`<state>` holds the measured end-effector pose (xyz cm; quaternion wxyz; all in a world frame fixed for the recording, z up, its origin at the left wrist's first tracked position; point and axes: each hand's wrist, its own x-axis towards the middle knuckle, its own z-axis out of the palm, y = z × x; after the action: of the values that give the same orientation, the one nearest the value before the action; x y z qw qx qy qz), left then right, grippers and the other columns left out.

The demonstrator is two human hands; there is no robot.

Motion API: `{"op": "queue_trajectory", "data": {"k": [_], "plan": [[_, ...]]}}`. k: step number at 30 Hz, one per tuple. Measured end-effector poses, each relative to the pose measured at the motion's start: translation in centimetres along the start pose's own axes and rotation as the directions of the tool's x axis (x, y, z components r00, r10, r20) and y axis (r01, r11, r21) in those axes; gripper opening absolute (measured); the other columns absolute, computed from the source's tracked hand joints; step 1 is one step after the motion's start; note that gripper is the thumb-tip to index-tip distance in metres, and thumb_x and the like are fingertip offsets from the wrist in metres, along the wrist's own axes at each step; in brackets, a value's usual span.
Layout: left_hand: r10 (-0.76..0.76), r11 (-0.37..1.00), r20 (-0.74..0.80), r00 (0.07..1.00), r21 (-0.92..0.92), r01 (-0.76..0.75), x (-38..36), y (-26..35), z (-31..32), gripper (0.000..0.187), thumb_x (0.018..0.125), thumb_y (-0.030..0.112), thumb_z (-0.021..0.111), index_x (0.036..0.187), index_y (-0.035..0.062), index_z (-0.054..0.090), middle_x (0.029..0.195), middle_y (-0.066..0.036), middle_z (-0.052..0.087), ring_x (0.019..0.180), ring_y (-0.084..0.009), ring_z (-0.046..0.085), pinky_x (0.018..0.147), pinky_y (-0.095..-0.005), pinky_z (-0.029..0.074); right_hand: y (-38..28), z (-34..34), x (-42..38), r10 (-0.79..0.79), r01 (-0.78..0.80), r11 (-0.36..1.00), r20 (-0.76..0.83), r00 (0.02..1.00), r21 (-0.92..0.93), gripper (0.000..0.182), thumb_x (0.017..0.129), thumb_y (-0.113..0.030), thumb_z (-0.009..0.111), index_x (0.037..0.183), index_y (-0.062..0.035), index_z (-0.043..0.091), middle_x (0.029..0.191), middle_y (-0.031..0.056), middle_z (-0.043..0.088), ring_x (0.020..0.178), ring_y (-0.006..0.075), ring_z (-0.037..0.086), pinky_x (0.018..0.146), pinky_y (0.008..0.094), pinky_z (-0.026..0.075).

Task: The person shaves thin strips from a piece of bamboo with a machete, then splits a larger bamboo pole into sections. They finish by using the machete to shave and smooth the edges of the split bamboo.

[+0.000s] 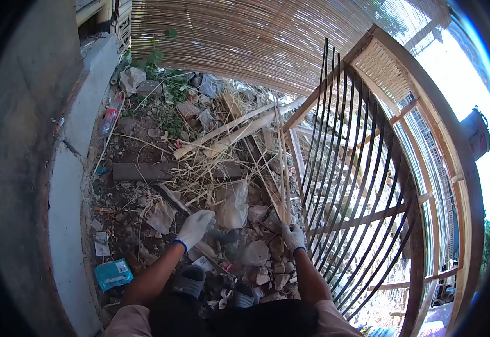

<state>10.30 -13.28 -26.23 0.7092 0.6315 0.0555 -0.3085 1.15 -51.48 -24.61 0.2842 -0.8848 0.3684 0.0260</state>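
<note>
My right hand [294, 236], in a white knit glove with a blue cuff, is closed around the lower end of long, thin bamboo strips [282, 168]. The strips rise from it, away from me, beside the slatted frame. My left hand [197, 228], gloved alike, is curled over the littered ground. A blurred dark grey shape [225, 236] shows just right of its fingers; I cannot tell what this hand grips. Under it runs a dark, narrow length of wood [171, 197]. A crumpled translucent plastic bag [235, 206] lies beyond, between the hands.
A wooden frame with dark thin rods [357, 168] leans at my right. Bamboo poles [245, 132], shavings and a dark plank [144, 171] lie ahead. A concrete ledge [68, 191] borders the left, near a blue packet [113, 274]. A bamboo screen [222, 45] closes the back.
</note>
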Motion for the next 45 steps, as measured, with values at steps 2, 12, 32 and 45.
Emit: {"op": "queue_trajectory", "data": {"k": [2, 12, 32, 45], "plan": [[-0.005, 1.000, 0.006, 1.000, 0.003, 0.005, -0.1, 0.3, 0.2, 0.038, 0.110, 0.033, 0.052, 0.131, 0.0039, 0.065, 0.111, -0.006, 0.072, 0.099, -0.0146, 0.069, 0.089, -0.0319, 0.055, 0.5, 0.4, 0.2, -0.031, 0.032, 0.997, 0.025, 0.999, -0.068, 0.051, 0.093, -0.047, 0.072, 0.111, -0.0005, 0.071, 0.094, 0.0179, 0.076, 0.088, 0.0290, 0.073, 0.081, 0.0426, 0.055], [-0.025, 1.000, -0.018, 1.000, 0.001, 0.025, -0.7, 0.0, -0.4, 0.038, 0.110, 0.031, 0.051, 0.132, 0.0032, 0.063, 0.112, -0.007, 0.072, 0.099, -0.0146, 0.069, 0.087, -0.0309, 0.056, 4.7, 2.4, 2.8, -0.089, 0.101, 0.989, -0.106, 0.990, 0.110, 0.038, 0.091, -0.034, 0.074, 0.105, 0.0010, 0.067, 0.092, 0.0211, 0.072, 0.086, 0.0341, 0.070, 0.081, 0.0433, 0.053], [-0.015, 0.999, 0.073, 0.997, -0.041, 0.018, -0.5, -0.1, 2.3, 0.037, 0.108, 0.030, 0.054, 0.130, 0.0023, 0.065, 0.111, -0.008, 0.074, 0.097, -0.0153, 0.069, 0.083, -0.0306, 0.054, -10.0, -10.2, -11.6, -0.210, 0.373, 0.822, -0.381, 0.900, 0.430, 0.019, 0.100, -0.019, 0.064, 0.104, -0.0017, 0.060, 0.077, 0.0014, 0.057, 0.061, 0.0093, 0.054, 0.057, 0.0269, 0.046], [0.171, 0.975, 0.281, 0.944, -0.183, -0.122, -3.3, 5.4, 6.8, 0.039, 0.111, 0.030, 0.049, 0.135, 0.0028, 0.062, 0.121, -0.007, 0.072, 0.104, -0.0151, 0.069, 0.094, -0.0319, 0.055, -30.0, -31.0, -12.1, -0.228, 0.673, 0.382, -0.641, 0.733, 0.633, 0.025, 0.107, -0.029, 0.062, 0.114, -0.0041, 0.061, 0.087, -0.0020, 0.054, 0.062, 0.0000, 0.047, 0.049, 0.0171, 0.037]]}}
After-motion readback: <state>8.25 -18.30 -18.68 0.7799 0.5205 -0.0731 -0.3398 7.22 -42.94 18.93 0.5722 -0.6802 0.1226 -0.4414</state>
